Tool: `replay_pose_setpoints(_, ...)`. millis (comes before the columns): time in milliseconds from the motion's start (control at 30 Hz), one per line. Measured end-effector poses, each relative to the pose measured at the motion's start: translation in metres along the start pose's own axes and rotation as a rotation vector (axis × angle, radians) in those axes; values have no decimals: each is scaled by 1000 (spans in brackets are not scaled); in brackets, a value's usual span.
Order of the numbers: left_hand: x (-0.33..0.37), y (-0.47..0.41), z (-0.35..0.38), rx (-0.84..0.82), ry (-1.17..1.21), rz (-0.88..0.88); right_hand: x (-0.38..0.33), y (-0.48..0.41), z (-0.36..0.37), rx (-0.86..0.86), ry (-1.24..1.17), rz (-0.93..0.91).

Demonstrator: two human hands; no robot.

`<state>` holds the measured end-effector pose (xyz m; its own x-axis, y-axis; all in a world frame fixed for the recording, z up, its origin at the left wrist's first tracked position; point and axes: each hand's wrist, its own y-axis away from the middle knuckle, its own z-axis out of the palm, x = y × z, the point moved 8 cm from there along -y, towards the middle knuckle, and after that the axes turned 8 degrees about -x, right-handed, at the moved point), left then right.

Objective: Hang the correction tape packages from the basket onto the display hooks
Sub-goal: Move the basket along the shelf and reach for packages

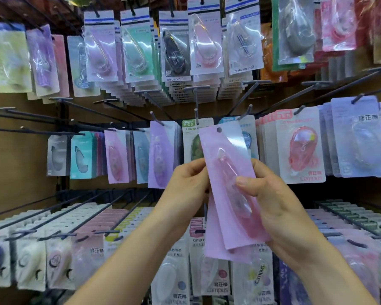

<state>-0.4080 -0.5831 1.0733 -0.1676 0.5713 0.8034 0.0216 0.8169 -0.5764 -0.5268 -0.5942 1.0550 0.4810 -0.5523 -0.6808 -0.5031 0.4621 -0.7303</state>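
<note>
Pegboard rows behind are filled with hung blister cards [299,148]. A fanned stack of pink card-backed correction tape packages [227,172] is clamped by both the left grip [185,183] and right grip [275,203]. Above the grips, the front card's punched hole [218,129] lies near a grey wire hook [196,115]. The rear cards could slip and be dropped.

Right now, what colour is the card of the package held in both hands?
Pink, under a clear blister: the held package, seen in the head view.

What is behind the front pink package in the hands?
A second pink package shows behind the front package, slipped lower. Its upper part is covered; further ones cannot be seen.
</note>
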Motion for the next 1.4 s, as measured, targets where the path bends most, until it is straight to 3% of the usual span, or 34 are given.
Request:
replay_pose_setpoints(100,1,4,-19,171,-3,43,4,3,-6,72,-9,1)
replay_pose_setpoints(167,3,10,-31,253,-2,82,4,8,-22,228,-37,-23)
replay_pose_setpoints(233,8,19,-40,311,-28,128,-1,16,-36,376,40,-64)
replay_pose_setpoints(300,12,27,-44,332,-21,163,-9,24,-39,414,233,-118)
replay_pose_setpoints(433,14,39,-42,328,14,202,-18,26,-19,286,607,-209)
replay_pose_setpoints(600,19,60,-46,427,20,286,-4,24,6,123,519,-62)
replay_pose_setpoints(800,7,83,-76,513,185,267,2,11,32,1,701,43)
replay_pose_setpoints(1033,1,93,-128,504,388,248,19,-11,79,-178,657,161)
replay_pose_setpoints(1133,2,93,-156,443,428,221,32,-20,113,-304,528,245)
replay_pose_setpoints(1400,10,77,-245,342,322,150,41,-54,160,-154,675,210)
